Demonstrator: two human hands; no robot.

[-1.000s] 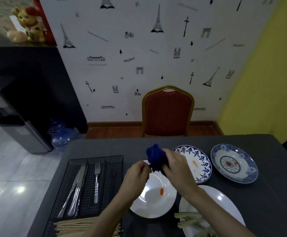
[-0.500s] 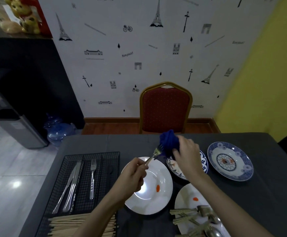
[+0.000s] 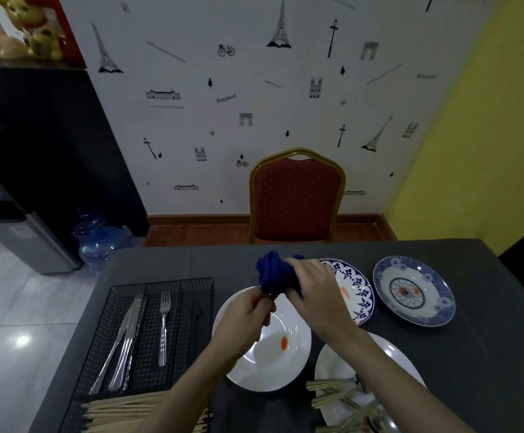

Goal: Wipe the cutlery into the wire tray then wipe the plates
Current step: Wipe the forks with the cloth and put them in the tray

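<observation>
My left hand (image 3: 249, 315) grips the handle of a fork above the white plate (image 3: 295, 364); the fork's head is hidden inside the blue cloth (image 3: 274, 275). My right hand (image 3: 315, 290) clutches that bunched cloth around the fork. The white plate carries an orange smear. The black wire tray (image 3: 192, 307) at the left holds two knives (image 3: 125, 342) and a fork (image 3: 164, 326), with wooden chopsticks (image 3: 120, 412) at its near end. A patterned plate (image 3: 356, 292) sits partly behind my right hand, and a blue floral plate (image 3: 413, 290) lies to its right.
Another white plate (image 3: 392, 360) at the near right holds chopsticks and cutlery (image 3: 345, 398). A red chair (image 3: 296, 198) stands past the table's far edge. A blue water bottle (image 3: 98, 242) and a dark cabinet (image 3: 29, 151) are on the left.
The cloth has slid back down over the fork's tines, which showed half a second ago. Both hands have come closer together above the white plate.
</observation>
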